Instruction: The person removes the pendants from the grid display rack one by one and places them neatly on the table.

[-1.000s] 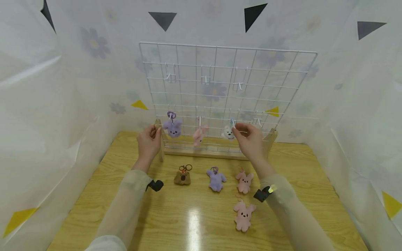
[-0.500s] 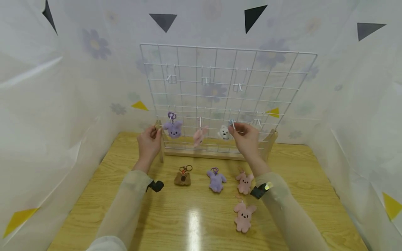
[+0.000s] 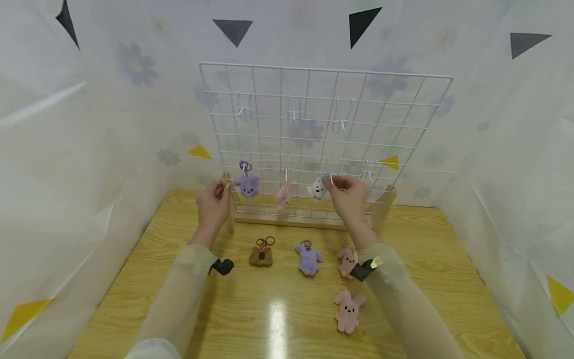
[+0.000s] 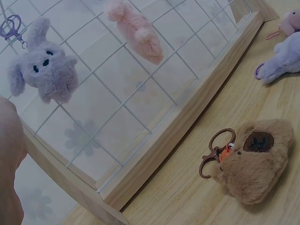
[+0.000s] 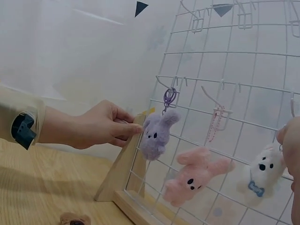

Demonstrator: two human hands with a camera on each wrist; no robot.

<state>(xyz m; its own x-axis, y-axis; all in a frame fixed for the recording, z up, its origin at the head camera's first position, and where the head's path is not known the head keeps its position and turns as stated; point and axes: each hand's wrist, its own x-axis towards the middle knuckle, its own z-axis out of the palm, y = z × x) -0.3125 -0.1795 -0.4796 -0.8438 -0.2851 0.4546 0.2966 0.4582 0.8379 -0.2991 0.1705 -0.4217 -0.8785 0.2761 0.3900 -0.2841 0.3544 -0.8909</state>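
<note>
My right hand (image 3: pixel 350 199) pinches the top of a white plush dog keychain (image 3: pixel 316 189), whose light-blue ring (image 3: pixel 329 175) is at a white hook on the wire grid. The right wrist view shows a blue bow (image 5: pixel 256 188) on this plush. My left hand (image 3: pixel 213 204) grips the wooden side post (image 5: pixel 119 171) of the stand. Close to that hand, a purple plush keychain (image 3: pixel 248 185) hangs from a hook by its purple ring. Between the hands hangs a pink plush keychain (image 3: pixel 284 195), turned sideways.
Lying on the table (image 3: pixel 242 309) are a brown plush keychain (image 3: pixel 261 256), a purple one (image 3: pixel 309 259) and two pink ones, the nearer pink plush (image 3: pixel 347 313) face up. Bare hooks include an upper middle hook (image 3: pixel 293 115) and a lower right hook (image 3: pixel 368 174).
My right hand has moved slightly left, and the white plush has shifted left with it, now showing more beside the fingers. The left hand stays on the post.
</note>
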